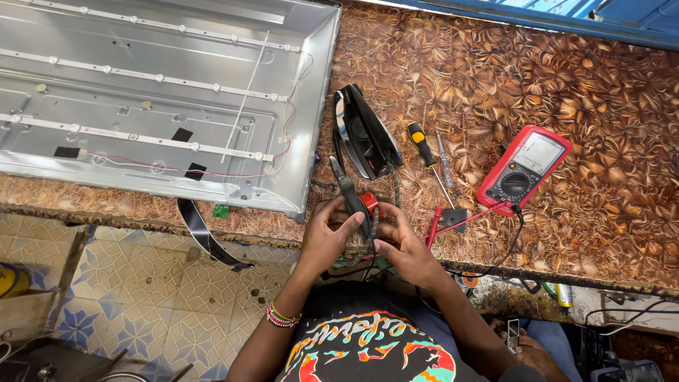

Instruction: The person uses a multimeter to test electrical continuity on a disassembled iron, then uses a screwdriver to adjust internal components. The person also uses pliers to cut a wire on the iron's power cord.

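Over leaf-patterned worktop, left hand grips black-handled pliers; right hand pinches braided cord.

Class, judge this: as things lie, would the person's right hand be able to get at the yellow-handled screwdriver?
Probably yes: the screwdriver lies uncovered just beyond the right hand, though that hand grips a cord.

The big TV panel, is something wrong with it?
The panel lies opened up, its light strips and thin red wires bare. A black ribbon cable dangles off the table edge. Both hands, left and right, grip pliers.
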